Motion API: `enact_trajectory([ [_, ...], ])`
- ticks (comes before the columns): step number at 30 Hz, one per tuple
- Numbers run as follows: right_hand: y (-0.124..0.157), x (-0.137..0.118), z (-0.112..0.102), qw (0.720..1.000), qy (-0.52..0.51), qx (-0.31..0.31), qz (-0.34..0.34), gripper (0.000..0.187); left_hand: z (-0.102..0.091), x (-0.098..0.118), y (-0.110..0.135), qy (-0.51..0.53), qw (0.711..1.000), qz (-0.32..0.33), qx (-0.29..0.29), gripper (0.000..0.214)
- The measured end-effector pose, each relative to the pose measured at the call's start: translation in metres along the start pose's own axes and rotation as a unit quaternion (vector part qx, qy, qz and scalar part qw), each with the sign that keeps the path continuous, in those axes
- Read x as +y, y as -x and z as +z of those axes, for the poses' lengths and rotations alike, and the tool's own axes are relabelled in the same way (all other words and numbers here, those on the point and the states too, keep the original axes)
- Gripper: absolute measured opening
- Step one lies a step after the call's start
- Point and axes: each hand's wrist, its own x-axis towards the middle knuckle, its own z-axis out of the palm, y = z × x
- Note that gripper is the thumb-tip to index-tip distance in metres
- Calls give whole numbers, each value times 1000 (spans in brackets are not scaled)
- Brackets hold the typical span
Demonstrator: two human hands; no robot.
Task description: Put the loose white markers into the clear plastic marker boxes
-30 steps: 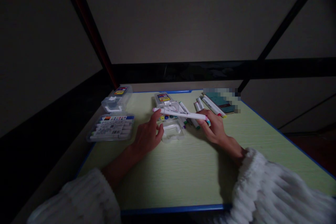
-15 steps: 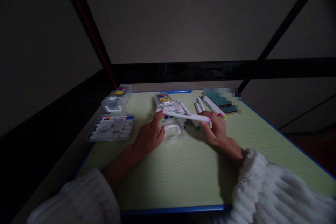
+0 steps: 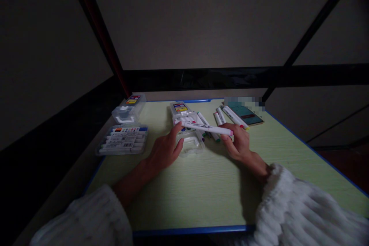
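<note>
My right hand (image 3: 236, 142) pinches a white marker (image 3: 203, 127) near its pink right end and holds it level above the table. The index fingertip of my left hand (image 3: 165, 148) touches the marker's left end, while the thumb stands apart below it. Behind the marker is an open clear plastic marker case (image 3: 190, 143), its lid part lying toward me and several markers inside. Beside it, several loose markers (image 3: 204, 119) lie on the table, partly hidden by the held one.
On the left lie a clear case full of markers (image 3: 122, 140) and, behind it, another clear case (image 3: 128, 109). More white markers (image 3: 234, 116) lie at the back right against a phone-like device (image 3: 250, 117). The pale green table (image 3: 190, 196) has blue edges and a wall behind.
The marker has shifted very slightly to the right in my right hand. My left hand has moved a little with it, its index fingertip still at the marker's end.
</note>
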Motion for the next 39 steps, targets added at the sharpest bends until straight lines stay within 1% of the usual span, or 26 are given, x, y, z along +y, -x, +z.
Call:
enact_trajectory([
  [4,-1,0,0,1000,7,-1,-3,12,-2,1,-1,-6,1000,1,-7,48],
  [10,-4,0,2,999,-3,23,-45,9,-5,3,-2,-33,999,-11,-21,44],
  [19,-5,-1,1,998,4,14,-55,11,-2,-3,-1,-48,998,36,31,45],
  [23,-4,-2,0,998,11,8,-54,12,-2,-3,-2,-69,997,29,34,44],
  [27,-4,-1,0,999,24,2,-48,13,-4,-1,-2,-77,995,14,55,44],
  [29,-3,-1,1,998,29,-4,-48,13,-5,0,-2,-74,995,25,65,45],
  [31,-3,0,2,998,32,-12,-49,12,-5,2,-2,-67,994,54,64,47],
  [34,-3,-1,2,998,27,-20,-50,12,-5,3,-2,-61,992,99,45,50],
  [39,-4,-3,2,997,13,-38,-60,10,-3,2,-2,-47,993,105,30,49],
])
